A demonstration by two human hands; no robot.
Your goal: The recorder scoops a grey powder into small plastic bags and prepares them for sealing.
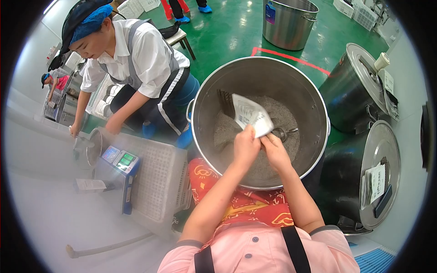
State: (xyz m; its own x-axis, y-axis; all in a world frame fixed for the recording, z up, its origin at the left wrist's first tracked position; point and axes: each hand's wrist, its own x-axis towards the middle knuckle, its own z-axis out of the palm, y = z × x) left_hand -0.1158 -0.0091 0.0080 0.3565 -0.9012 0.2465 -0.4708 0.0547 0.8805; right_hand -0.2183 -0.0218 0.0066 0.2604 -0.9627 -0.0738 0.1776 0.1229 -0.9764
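Note:
A printed white packet [252,114] is tilted over a large stainless steel pot [222,76]. Its lower end is pinched by my left hand [246,146], while the fingers of my right hand [276,152] hold it close beside. Below, the pot contains a grey-beige granular material [285,111]. A metal scoop [280,134] rests in the material just beyond my right fingers, partly hidden by my hands and the packet. A dark ribbed shape shows at the packet's far left side; I cannot tell whether it is a shadow or part of the packet.
At left, a co-worker [143,51] bends over a steel container [97,145] by a blue digital scale [119,170] and a white plastic crate [153,181]. Two lidded steel pots [355,92] stand at right, one topped with stacked packets [375,182]. Another steel pot [288,27] stands ahead.

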